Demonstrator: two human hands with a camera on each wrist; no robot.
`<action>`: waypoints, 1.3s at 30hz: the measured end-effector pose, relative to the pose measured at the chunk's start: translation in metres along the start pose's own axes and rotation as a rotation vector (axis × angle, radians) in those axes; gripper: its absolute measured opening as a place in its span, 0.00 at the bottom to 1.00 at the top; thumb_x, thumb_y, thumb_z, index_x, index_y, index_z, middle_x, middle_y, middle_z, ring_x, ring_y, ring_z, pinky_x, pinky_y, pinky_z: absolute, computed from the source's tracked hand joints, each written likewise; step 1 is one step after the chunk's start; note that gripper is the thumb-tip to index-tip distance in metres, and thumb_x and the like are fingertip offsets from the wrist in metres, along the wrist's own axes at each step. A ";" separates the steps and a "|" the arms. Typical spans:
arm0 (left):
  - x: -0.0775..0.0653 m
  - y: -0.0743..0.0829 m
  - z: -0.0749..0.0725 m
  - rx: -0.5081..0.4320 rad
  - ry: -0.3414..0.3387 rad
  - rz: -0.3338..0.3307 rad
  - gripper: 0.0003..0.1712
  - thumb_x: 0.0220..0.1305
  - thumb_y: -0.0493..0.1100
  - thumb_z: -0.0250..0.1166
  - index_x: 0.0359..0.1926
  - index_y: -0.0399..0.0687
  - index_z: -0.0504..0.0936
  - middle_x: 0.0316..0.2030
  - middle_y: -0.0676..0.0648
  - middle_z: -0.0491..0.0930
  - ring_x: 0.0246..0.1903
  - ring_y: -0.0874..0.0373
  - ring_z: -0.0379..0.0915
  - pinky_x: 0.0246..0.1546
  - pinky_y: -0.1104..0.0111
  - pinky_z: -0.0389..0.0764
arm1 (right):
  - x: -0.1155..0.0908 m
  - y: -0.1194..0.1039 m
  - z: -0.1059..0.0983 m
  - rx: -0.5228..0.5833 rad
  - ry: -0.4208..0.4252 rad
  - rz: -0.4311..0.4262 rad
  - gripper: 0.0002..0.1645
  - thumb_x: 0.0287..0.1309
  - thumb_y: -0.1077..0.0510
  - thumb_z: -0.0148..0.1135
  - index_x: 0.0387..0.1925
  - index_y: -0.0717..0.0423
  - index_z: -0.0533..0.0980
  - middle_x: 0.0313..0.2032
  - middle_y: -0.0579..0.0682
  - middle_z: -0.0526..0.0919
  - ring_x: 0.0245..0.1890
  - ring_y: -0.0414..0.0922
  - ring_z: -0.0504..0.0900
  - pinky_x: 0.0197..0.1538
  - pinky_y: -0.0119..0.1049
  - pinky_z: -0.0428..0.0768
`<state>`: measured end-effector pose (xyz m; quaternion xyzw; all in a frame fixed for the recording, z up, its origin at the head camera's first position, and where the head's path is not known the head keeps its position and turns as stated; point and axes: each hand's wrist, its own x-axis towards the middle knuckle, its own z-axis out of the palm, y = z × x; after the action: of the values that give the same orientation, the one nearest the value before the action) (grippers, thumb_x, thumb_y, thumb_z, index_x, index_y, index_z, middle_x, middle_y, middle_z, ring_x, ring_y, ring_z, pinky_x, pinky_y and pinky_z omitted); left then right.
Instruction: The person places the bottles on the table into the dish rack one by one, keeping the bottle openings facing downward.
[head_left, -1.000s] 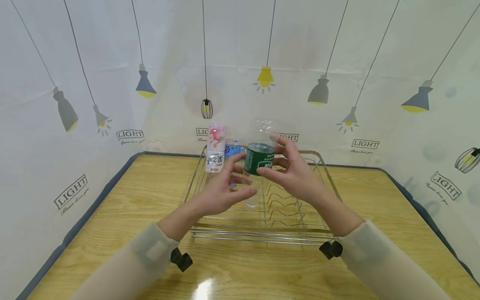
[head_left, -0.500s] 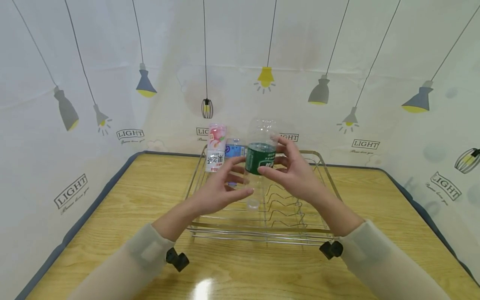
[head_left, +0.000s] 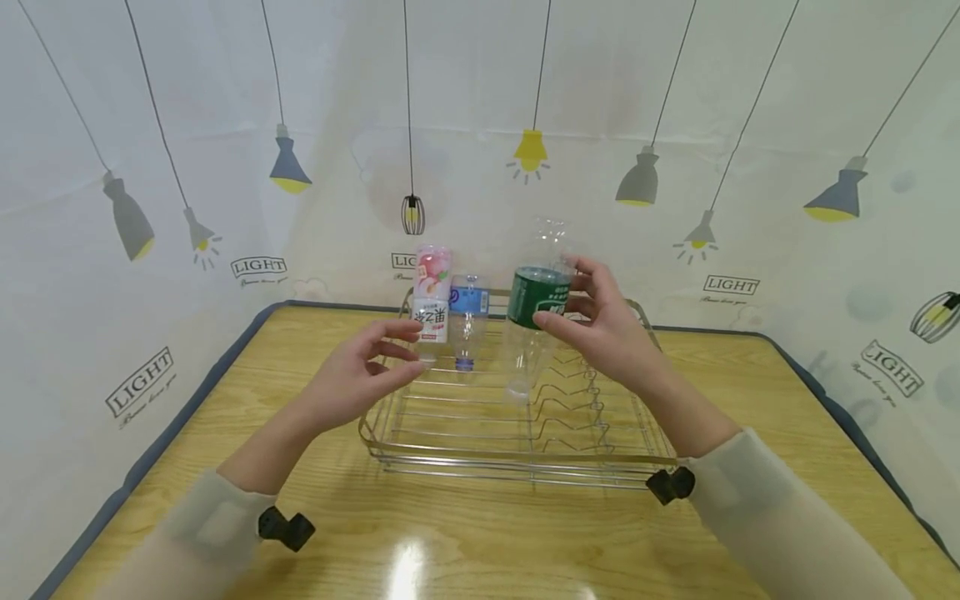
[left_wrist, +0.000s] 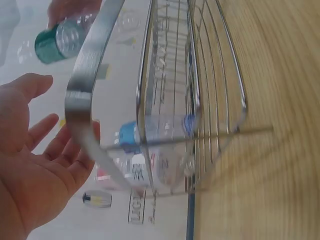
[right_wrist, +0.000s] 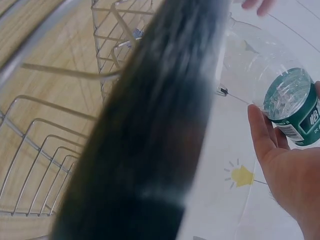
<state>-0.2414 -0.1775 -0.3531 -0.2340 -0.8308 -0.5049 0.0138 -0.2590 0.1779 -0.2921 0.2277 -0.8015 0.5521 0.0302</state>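
Note:
My right hand [head_left: 618,337] grips a clear plastic bottle with a green label [head_left: 537,298], thumb and fingers around the label area. The bottle is upside down and slightly tilted, its narrow neck pointing down over the wire rack [head_left: 480,455]. My left hand [head_left: 356,379] is apart from that bottle, fingers loosely bent and holding nothing, over the rack's left side. Behind its fingertips stands an upside-down bottle with a pink and white peach label [head_left: 432,275]. Beside that one, a blue-labelled clear bottle [head_left: 468,302] also stands neck down in the rack.
The rack rests on a wooden table [head_left: 480,533], with wavy wire dividers [head_left: 566,408] on its right half. A pale cloth printed with lamps [head_left: 480,100] encloses the back and sides. Its metal rim [left_wrist: 80,92] passes close before both wrist cameras.
My left hand has moved away from the green-labelled bottle to the left. My right hand has carried that bottle slightly up and to the right.

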 end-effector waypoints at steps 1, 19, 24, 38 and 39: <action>-0.002 -0.003 -0.004 0.012 0.012 -0.006 0.29 0.78 0.46 0.71 0.75 0.53 0.75 0.71 0.45 0.78 0.63 0.47 0.82 0.55 0.64 0.86 | 0.001 0.000 -0.001 -0.005 0.008 0.004 0.51 0.73 0.58 0.71 0.85 0.48 0.50 0.69 0.58 0.71 0.64 0.54 0.81 0.57 0.31 0.86; -0.025 -0.045 -0.014 0.145 0.002 -0.116 0.23 0.81 0.52 0.67 0.69 0.51 0.83 0.62 0.38 0.76 0.51 0.48 0.78 0.42 0.60 0.83 | 0.022 -0.004 -0.009 0.015 0.067 0.058 0.53 0.74 0.50 0.70 0.86 0.46 0.48 0.69 0.56 0.69 0.62 0.50 0.80 0.57 0.35 0.85; -0.021 -0.044 -0.009 0.138 -0.009 -0.155 0.25 0.82 0.54 0.65 0.71 0.49 0.82 0.64 0.38 0.75 0.49 0.50 0.77 0.39 0.60 0.82 | 0.031 -0.011 -0.005 0.035 0.089 0.063 0.53 0.73 0.48 0.71 0.86 0.44 0.50 0.71 0.55 0.70 0.63 0.50 0.80 0.60 0.40 0.84; -0.013 -0.037 0.000 0.102 -0.017 -0.232 0.26 0.77 0.53 0.70 0.68 0.45 0.80 0.64 0.36 0.73 0.48 0.48 0.71 0.39 0.61 0.78 | 0.059 -0.018 0.012 0.109 0.121 0.054 0.53 0.73 0.50 0.70 0.87 0.46 0.49 0.71 0.58 0.70 0.65 0.52 0.80 0.66 0.48 0.85; -0.013 -0.037 0.001 0.096 -0.012 -0.231 0.26 0.77 0.52 0.70 0.68 0.45 0.80 0.64 0.36 0.73 0.48 0.48 0.70 0.39 0.61 0.78 | 0.062 -0.017 0.014 0.114 0.128 0.054 0.53 0.73 0.51 0.70 0.87 0.46 0.49 0.71 0.58 0.70 0.65 0.52 0.80 0.68 0.51 0.84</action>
<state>-0.2450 -0.1957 -0.3879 -0.1386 -0.8754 -0.4615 -0.0382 -0.3043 0.1399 -0.2639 0.1716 -0.7710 0.6109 0.0537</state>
